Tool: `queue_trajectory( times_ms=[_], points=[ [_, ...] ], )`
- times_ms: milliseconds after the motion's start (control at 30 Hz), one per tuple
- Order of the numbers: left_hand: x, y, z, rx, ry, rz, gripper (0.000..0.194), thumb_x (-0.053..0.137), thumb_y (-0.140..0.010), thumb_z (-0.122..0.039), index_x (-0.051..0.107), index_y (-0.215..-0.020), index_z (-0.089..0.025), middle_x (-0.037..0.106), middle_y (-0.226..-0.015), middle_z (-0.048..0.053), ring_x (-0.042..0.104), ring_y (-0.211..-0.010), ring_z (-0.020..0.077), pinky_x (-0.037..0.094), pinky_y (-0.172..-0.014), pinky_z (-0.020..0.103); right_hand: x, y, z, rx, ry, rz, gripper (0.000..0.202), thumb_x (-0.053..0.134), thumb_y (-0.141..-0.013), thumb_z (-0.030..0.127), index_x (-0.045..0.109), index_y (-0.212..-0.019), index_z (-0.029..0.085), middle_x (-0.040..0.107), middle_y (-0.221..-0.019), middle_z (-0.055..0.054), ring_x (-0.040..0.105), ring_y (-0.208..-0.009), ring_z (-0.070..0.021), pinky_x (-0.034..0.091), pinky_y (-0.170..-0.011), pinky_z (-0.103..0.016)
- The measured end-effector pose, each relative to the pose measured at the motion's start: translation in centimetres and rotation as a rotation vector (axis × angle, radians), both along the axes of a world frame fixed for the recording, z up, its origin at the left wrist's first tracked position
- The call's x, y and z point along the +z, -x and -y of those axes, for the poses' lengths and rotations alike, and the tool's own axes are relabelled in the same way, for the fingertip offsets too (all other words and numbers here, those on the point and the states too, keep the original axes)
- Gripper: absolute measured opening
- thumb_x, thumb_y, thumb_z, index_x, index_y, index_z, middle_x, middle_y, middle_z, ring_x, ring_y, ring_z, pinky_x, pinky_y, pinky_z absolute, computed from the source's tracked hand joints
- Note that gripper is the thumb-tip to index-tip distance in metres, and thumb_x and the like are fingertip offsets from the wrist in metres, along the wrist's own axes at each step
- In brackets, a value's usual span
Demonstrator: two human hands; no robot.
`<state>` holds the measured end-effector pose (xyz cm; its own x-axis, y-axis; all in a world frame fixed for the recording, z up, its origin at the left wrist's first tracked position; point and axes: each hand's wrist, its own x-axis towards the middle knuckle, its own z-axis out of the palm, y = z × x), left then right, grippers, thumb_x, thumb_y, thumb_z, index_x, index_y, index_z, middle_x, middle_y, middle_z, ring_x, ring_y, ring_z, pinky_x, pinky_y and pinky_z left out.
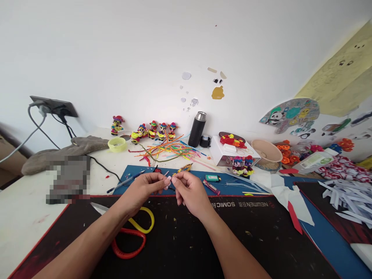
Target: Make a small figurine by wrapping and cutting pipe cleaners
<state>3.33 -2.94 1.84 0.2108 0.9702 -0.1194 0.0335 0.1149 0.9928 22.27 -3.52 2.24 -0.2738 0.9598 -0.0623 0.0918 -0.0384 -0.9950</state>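
Note:
My left hand [145, 190] pinches a small whitish piece [168, 180] between thumb and fingertips, above the far edge of the black mat [186, 240]. My right hand [190, 190] meets it from the other side, its thumb and forefinger closed at the same piece. Fingers cover part of the piece, and its exact kind is too small to make out. Under my left forearm lie scissors with one red and one yellow handle [129, 242]. Just beyond my hands is a small yellow patterned object [185, 167].
Colourful strips [165, 151] lie behind my hands, beside a black thermos [197, 130] and several small figures [153, 130]. A pink lighter [211, 187] and a green box [213, 178] are right of my hands. White paper strips [347, 197] are heaped far right.

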Motion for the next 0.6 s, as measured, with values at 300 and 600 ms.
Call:
queue_trajectory(
  times_ms=[300,600],
  points=[
    [0.40,-0.19,0.20,-0.019,-0.005,-0.070,0.043,0.087,-0.069,-0.061,0.077,-0.073,-0.020,0.064,-0.069,0.000,0.049,-0.067,0.0169,0.039,-0.064,0.028,0.17,-0.10,0.03,-0.008,-0.012,0.033,0.029,0.067,-0.094,0.049,0.064,-0.095,0.020,0.057,-0.056,0.007,0.052,-0.042,-0.0098,0.040,-0.045,-0.021],
    [0.25,0.71,-0.54,0.196,-0.052,0.119,0.045,0.090,-0.070,-0.060,0.073,-0.076,-0.019,0.064,-0.069,0.000,0.048,-0.064,0.0142,0.038,-0.062,0.026,0.23,-0.05,0.27,0.053,-0.020,0.222,0.014,0.062,-0.099,0.034,0.065,-0.092,0.022,0.057,-0.056,0.007,0.053,-0.043,-0.0113,0.040,-0.050,-0.024]
  ],
)
